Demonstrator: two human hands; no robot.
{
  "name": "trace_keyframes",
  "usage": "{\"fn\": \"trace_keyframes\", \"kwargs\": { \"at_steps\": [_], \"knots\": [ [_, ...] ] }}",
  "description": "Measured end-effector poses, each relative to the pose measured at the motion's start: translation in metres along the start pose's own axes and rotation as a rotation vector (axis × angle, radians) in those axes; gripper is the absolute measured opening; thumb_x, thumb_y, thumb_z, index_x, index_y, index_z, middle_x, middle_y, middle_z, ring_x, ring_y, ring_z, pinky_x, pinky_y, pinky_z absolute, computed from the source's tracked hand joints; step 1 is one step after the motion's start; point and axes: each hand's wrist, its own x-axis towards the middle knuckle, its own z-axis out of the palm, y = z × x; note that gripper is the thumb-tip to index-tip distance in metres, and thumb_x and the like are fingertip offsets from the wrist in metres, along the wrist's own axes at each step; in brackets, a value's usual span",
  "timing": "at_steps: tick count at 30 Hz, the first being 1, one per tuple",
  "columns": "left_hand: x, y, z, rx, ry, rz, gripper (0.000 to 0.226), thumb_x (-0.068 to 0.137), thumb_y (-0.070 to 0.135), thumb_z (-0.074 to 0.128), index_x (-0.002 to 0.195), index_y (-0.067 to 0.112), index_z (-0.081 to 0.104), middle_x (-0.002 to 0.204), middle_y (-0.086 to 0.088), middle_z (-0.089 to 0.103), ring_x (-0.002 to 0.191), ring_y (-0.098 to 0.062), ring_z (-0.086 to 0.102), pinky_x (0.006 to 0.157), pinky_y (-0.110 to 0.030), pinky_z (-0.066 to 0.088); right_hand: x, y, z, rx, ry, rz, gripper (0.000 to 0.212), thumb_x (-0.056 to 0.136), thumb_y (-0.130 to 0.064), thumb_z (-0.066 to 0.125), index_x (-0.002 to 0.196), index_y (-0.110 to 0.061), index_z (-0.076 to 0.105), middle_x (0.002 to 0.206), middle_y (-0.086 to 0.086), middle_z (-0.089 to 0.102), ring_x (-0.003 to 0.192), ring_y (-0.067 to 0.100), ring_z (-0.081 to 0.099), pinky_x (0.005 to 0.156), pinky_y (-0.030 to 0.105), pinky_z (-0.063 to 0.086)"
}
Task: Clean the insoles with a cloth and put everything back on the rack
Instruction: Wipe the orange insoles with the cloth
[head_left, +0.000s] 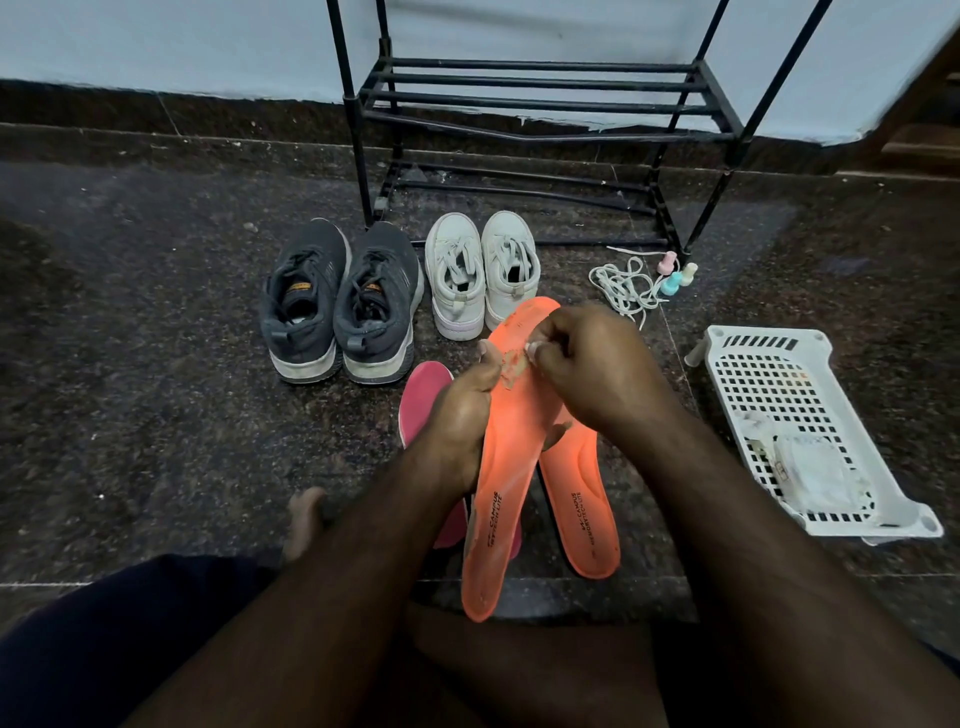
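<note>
My left hand (460, 415) grips an orange insole (511, 441) by its left edge and holds it up lengthwise in front of me. A worn, flaking patch shows on its upper part. My right hand (587, 364) has its fingers curled and pinches at that patch, fingertips against the insole. A second orange insole (584, 509) lies on the floor under the held one. A pink insole (421, 405) lies to the left, partly hidden by my left arm. No cloth is visible in either hand.
Grey sneakers (340, 301) and white sneakers (480, 273) stand on the dark stone floor before the empty black rack (524, 104). White laces (621, 286) and small pastel bottles (675, 273) lie by the rack's right leg. A white perforated basket (800, 410) holding white items sits at right.
</note>
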Motion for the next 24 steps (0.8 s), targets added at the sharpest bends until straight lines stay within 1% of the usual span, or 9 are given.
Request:
{"fn": "trace_keyframes", "kwargs": {
  "at_steps": [3,6,8,11,14,15,17,19,24],
  "knots": [
    [-0.002,0.001,0.001,-0.068,-0.032,-0.006,0.048,0.096,0.050,0.044,0.115,0.012,0.066,0.113,-0.014,0.068,0.111,-0.032,0.061,0.106,-0.049,0.040,-0.001,-0.002,0.005,-0.050,-0.075,-0.062,0.013,0.087,-0.015,0.060,0.091,-0.017,0.072,0.096,0.006,0.062,0.095,0.020,0.057,0.076,0.026,0.034],
    [-0.001,0.003,0.001,-0.103,-0.044,0.006,0.060,0.105,0.052,0.031,0.100,0.008,0.071,0.099,-0.014,0.069,0.091,-0.028,0.068,0.089,-0.040,0.051,-0.004,-0.002,0.004,-0.078,-0.195,-0.095,0.012,0.084,-0.013,0.058,0.083,-0.017,0.070,0.089,0.004,0.067,0.088,0.019,0.061,0.067,0.024,0.034],
    [0.002,0.002,-0.003,-0.113,-0.026,0.019,0.062,0.105,0.051,0.031,0.102,0.006,0.073,0.106,-0.016,0.065,0.097,-0.029,0.062,0.094,-0.042,0.047,-0.003,0.001,0.003,-0.032,-0.145,-0.068,0.011,0.082,-0.012,0.060,0.080,-0.017,0.070,0.085,0.001,0.067,0.083,0.017,0.062,0.066,0.023,0.035],
    [0.003,0.002,-0.002,-0.137,-0.056,-0.013,0.046,0.096,0.041,0.044,0.122,0.009,0.065,0.120,-0.016,0.063,0.108,-0.032,0.060,0.104,-0.049,0.040,0.000,0.003,0.005,0.023,0.016,-0.062,0.012,0.081,-0.013,0.065,0.089,-0.018,0.073,0.090,0.000,0.062,0.086,0.015,0.057,0.073,0.022,0.035],
    [-0.001,-0.002,0.006,-0.168,-0.129,-0.002,0.037,0.082,0.032,0.055,0.101,0.007,0.073,0.106,-0.016,0.067,0.103,-0.031,0.062,0.101,-0.046,0.043,-0.002,0.002,0.016,0.037,0.083,-0.115,0.015,0.077,-0.007,0.064,0.087,-0.014,0.071,0.091,0.005,0.063,0.088,0.021,0.058,0.074,0.024,0.035],
    [-0.002,-0.003,0.007,-0.174,-0.140,-0.001,0.038,0.079,0.031,0.058,0.104,0.006,0.072,0.113,-0.018,0.066,0.112,-0.033,0.060,0.107,-0.048,0.040,-0.003,0.002,0.019,0.033,0.112,-0.122,0.015,0.076,-0.006,0.063,0.087,-0.013,0.070,0.090,0.007,0.063,0.087,0.024,0.059,0.075,0.027,0.036],
    [-0.001,-0.006,0.004,-0.171,-0.189,-0.019,0.056,0.076,0.033,0.065,0.124,0.004,0.063,0.140,-0.021,0.052,0.134,-0.037,0.046,0.119,-0.053,0.027,-0.002,0.004,0.022,0.008,0.188,-0.128,0.015,0.076,-0.006,0.062,0.088,-0.011,0.068,0.089,0.009,0.062,0.085,0.028,0.058,0.074,0.031,0.037],
    [0.001,-0.005,0.001,-0.166,-0.212,-0.058,0.073,0.076,0.037,0.067,0.141,0.007,0.053,0.155,-0.019,0.039,0.145,-0.038,0.033,0.121,-0.057,0.020,0.000,0.008,0.021,0.037,0.233,-0.110,0.017,0.076,-0.007,0.061,0.091,-0.012,0.067,0.089,0.007,0.063,0.084,0.024,0.058,0.075,0.031,0.040],
    [0.007,-0.006,-0.001,-0.167,-0.212,-0.038,0.095,0.048,0.035,0.095,0.133,0.010,0.060,0.152,-0.019,0.043,0.144,-0.042,0.034,0.117,-0.062,0.021,-0.002,0.012,0.015,0.164,0.115,-0.104,0.021,0.073,-0.005,0.066,0.091,-0.016,0.070,0.085,-0.007,0.067,0.077,0.008,0.057,0.068,0.010,0.036]
  ]
}}
